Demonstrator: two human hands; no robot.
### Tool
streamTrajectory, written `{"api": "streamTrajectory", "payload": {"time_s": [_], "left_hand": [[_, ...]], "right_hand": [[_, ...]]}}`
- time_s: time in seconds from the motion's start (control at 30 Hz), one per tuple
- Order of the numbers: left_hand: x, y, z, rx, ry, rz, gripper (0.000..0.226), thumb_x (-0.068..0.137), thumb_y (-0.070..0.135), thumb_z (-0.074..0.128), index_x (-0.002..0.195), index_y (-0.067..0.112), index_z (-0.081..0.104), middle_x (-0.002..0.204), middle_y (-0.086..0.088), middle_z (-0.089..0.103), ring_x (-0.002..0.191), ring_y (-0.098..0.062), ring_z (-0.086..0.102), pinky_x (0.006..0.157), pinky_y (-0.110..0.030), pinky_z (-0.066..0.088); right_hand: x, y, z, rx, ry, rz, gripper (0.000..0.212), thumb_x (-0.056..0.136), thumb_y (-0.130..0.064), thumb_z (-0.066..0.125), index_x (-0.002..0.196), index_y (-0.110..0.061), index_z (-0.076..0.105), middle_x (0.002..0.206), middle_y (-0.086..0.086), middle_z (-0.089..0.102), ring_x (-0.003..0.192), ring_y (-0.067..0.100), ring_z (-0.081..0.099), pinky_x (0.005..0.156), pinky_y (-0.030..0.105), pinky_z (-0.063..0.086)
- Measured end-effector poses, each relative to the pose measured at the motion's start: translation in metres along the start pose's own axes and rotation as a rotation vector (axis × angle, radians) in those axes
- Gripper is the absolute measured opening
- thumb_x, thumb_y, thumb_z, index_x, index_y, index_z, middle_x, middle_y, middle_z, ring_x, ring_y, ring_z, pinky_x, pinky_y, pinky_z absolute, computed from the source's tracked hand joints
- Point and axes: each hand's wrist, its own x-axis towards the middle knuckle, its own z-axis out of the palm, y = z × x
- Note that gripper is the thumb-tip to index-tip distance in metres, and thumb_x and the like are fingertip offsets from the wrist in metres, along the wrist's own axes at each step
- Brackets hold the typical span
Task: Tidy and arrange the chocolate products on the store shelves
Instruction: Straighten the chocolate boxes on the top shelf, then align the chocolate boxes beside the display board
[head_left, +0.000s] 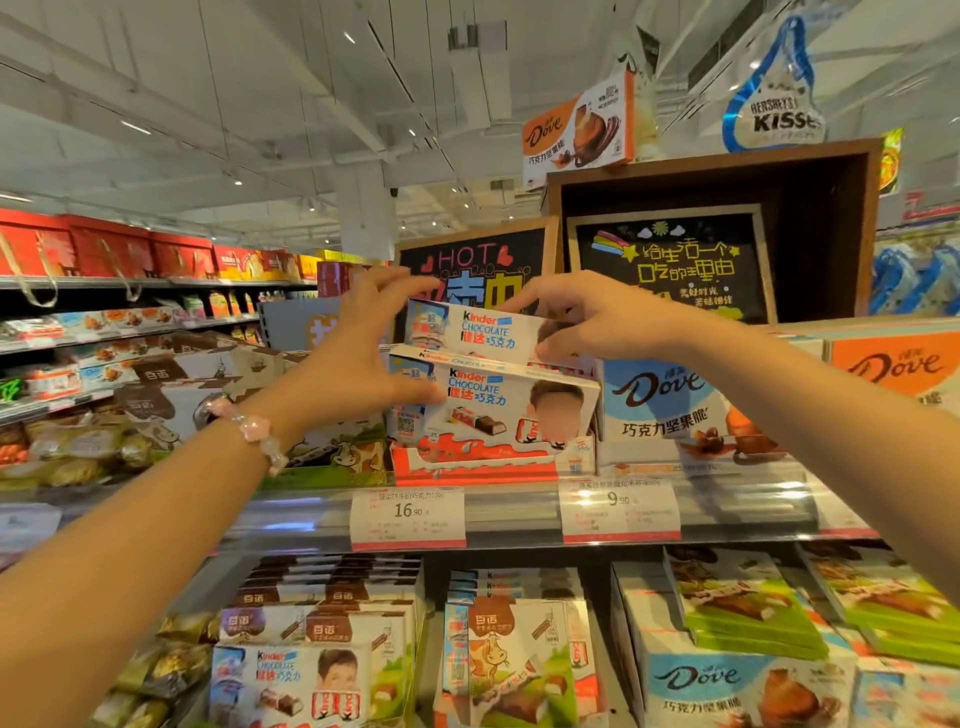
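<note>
Kinder box pinched between left hand and right hand.

A white-and-orange Kinder chocolate box sits tilted atop a second Kinder box, which stands upright in a red-and-white display tray on the upper shelf.

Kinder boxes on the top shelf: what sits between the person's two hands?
In the head view, the upper Kinder box spans the gap between the left hand and right hand, each gripping one end. It sits above a second Kinder box.
</note>
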Motion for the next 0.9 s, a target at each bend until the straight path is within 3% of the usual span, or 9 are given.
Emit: {"api": "streamTrajectory", "payload": {"time_s": [0.1,0.2,0.27,0.33,0.43,0.5,0.6,0.73,0.9], "left_hand": [[0.000,0.003,-0.001,-0.061,-0.056,0.031,0.077,0.069,0.023,0.081,0.131,0.040,0.038,0.121,0.039,0.026,0.102,0.031,0.029,0.078,0.006,0.030],[0.002,0.002,0.000,-0.134,-0.033,-0.015,0.061,0.069,0.019,0.081,0.118,0.037,0.050,0.113,0.029,0.044,0.103,0.012,0.047,0.071,-0.002,0.044],[0.003,0.000,0.001,-0.126,-0.033,-0.052,0.043,0.069,0.019,0.081,0.108,0.025,0.062,0.110,0.013,0.055,0.102,-0.005,0.056,0.078,-0.020,0.053],[0.004,0.000,0.002,-0.131,-0.072,-0.081,0.036,0.070,0.019,0.080,0.102,0.018,0.064,0.108,0.003,0.061,0.100,-0.012,0.060,0.078,-0.031,0.056],[0.007,0.000,0.000,-0.119,-0.132,-0.087,0.035,0.073,0.020,0.079,0.103,0.018,0.062,0.105,0.005,0.061,0.092,-0.006,0.062,0.065,-0.016,0.054],[0.010,0.000,0.000,-0.086,-0.138,-0.079,0.033,0.074,0.020,0.078,0.102,0.017,0.061,0.103,0.007,0.060,0.089,-0.005,0.062,0.062,-0.014,0.051],[0.008,0.002,0.002,-0.044,-0.120,-0.047,0.029,0.076,0.019,0.075,0.100,0.017,0.058,0.101,0.008,0.057,0.090,-0.006,0.059,0.064,-0.016,0.048],[0.003,-0.001,0.002,-0.006,-0.132,0.001,0.033,0.077,0.022,0.074,0.104,0.021,0.055,0.105,0.008,0.054,0.092,-0.006,0.058,0.068,-0.017,0.049],[0.009,0.004,0.000,0.074,-0.120,0.062,0.045,0.073,0.029,0.076,0.110,0.030,0.050,0.114,0.009,0.052,0.104,-0.008,0.049,0.080,-0.020,0.038]], "right_hand": [[-0.002,0.002,-0.002,0.033,0.021,-0.024,0.043,0.083,-0.002,0.064,0.117,-0.028,0.059,0.106,0.005,0.068,0.099,0.025,0.065,0.082,0.048,0.054],[0.001,0.001,-0.002,0.032,-0.008,-0.023,0.040,0.084,0.000,0.063,0.113,-0.027,0.064,0.102,0.001,0.070,0.098,0.027,0.065,0.081,0.040,0.056],[0.004,0.002,0.002,0.000,-0.047,-0.021,0.029,0.087,-0.004,0.061,0.111,-0.019,0.068,0.097,-0.006,0.070,0.091,0.022,0.065,0.076,0.027,0.054],[0.006,0.004,0.004,-0.001,-0.061,-0.011,0.023,0.089,-0.006,0.059,0.107,-0.014,0.071,0.094,-0.011,0.069,0.089,0.011,0.065,0.074,0.017,0.052],[0.009,0.006,0.003,0.016,-0.081,0.015,0.023,0.090,-0.004,0.057,0.107,-0.011,0.071,0.093,-0.015,0.068,0.087,-0.002,0.064,0.071,0.010,0.048],[0.010,0.005,0.001,0.025,-0.095,0.029,0.023,0.090,-0.003,0.056,0.108,-0.009,0.070,0.093,-0.015,0.068,0.087,-0.006,0.063,0.071,0.007,0.046],[0.010,-0.001,-0.001,-0.008,-0.111,0.038,0.024,0.091,-0.005,0.055,0.109,-0.010,0.070,0.096,-0.013,0.068,0.090,-0.004,0.063,0.073,0.009,0.047],[0.013,-0.011,-0.003,-0.120,-0.117,0.068,0.025,0.090,-0.015,0.058,0.114,-0.018,0.067,0.105,-0.005,0.067,0.101,0.012,0.062,0.091,0.025,0.049],[-0.003,-0.016,-0.015,-0.103,0.043,0.074,0.026,0.091,-0.020,0.058,0.116,-0.024,0.065,0.101,-0.013,0.066,0.095,-0.001,0.061,0.078,0.010,0.043]]}}
